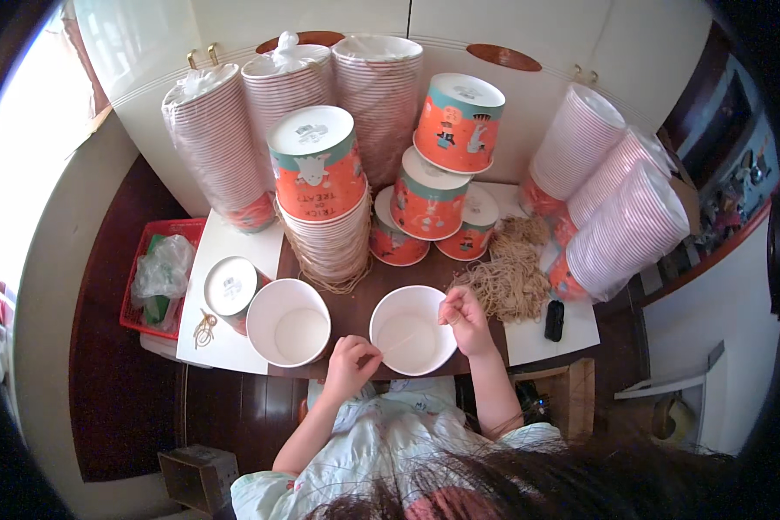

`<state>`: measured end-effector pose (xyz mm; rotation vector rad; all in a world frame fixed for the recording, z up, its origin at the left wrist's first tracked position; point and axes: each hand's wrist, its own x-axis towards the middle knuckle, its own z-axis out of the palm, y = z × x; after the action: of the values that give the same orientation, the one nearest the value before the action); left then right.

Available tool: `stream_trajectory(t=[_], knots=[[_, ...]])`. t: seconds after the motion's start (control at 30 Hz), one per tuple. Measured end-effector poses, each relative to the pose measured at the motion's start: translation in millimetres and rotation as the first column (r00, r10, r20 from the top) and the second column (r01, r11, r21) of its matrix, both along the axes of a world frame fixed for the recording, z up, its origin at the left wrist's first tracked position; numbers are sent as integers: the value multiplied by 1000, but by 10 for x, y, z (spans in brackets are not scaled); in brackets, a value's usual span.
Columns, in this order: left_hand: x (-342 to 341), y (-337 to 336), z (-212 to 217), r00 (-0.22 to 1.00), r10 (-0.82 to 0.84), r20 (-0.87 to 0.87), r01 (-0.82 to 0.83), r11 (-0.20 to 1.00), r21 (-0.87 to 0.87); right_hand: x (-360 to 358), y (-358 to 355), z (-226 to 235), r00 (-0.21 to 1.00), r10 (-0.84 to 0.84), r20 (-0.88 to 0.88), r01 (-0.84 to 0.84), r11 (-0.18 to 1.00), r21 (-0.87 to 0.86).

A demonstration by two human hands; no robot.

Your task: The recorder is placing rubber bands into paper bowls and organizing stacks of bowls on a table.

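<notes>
My left hand (353, 366) is closed in a pinch at the near left rim of a white-lined paper bucket (405, 302). On the bucket's right rim, my right hand (465, 319) is also closed, fingertips pressed together. A thin pale string (399, 342) shows faintly across the bucket's mouth between the two hands; its ends disappear into my fingers. Just left stands a second open paper bucket (289, 323), white inside. Behind it to the left, an upside-down paper bucket (232, 286) shows its white base. A heap of tan twine (511, 273) lies beyond my right hand.
An orange bucket stack (321, 186) and a small pyramid of upturned buckets (431, 199) stand behind. Tall plastic-wrapped bucket stacks rise at back left (212, 143) and right (628, 230). A red basket (134, 295), loose twine (204, 329) and a black object (555, 321) sit near the sides.
</notes>
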<state>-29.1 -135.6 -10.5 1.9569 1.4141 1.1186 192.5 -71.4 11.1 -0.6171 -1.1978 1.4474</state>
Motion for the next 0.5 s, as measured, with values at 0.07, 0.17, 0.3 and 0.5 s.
stream_trajectory(t=[0.07,0.17,0.3,0.5], knots=[[9,-11,-75,999,38,36,-39,999,7,-2,14,8,1000,1,21,-1,1000,-3],[-5,-18,-265,973,31,227,-25,999,-30,-65,6,288,408,-267,873,-45,949,311],[30,-73,-417,910,65,409,-10,991,-134,-247,-69,137,276,-274,921,-365,857,365],[61,-104,-461,866,88,492,-18,989,-145,-476,-162,-130,458,-179,871,-464,788,405]])
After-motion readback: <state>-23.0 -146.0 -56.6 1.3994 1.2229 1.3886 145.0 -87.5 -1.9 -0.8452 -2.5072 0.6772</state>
